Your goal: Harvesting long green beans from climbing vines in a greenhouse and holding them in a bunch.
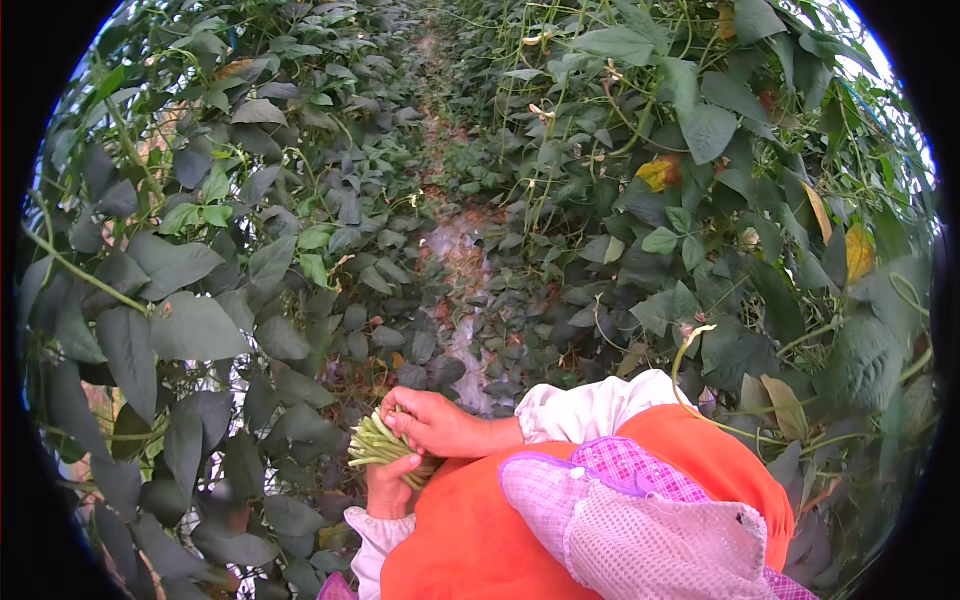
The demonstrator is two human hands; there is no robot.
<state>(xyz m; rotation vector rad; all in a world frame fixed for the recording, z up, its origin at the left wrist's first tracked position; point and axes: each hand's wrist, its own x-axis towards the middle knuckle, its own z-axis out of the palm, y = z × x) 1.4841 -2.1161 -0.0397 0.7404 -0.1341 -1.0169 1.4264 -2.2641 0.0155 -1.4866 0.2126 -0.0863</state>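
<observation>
A bundle of green long beans (379, 442) is at the lower middle, close against the front of my orange garment (480, 525). My left hand (391, 486) wraps around its lower side, with the thumb lying over the beans. From the right, my right hand (435, 424) reaches across, its bent fingers and thumb gripping the top of the bundle. The cut or picked ends point left, and the rest of the beans are hidden behind the hands and the garment.
Climbing bean plants rise as leafy walls on the left (187, 322) and right (705, 135). A narrow ground strip (465, 337) with dry litter runs ahead between them. One yellowish bean pod (682, 356) hangs near my right sleeve (600, 405). A purple checked cloth (637, 510) covers part of my front.
</observation>
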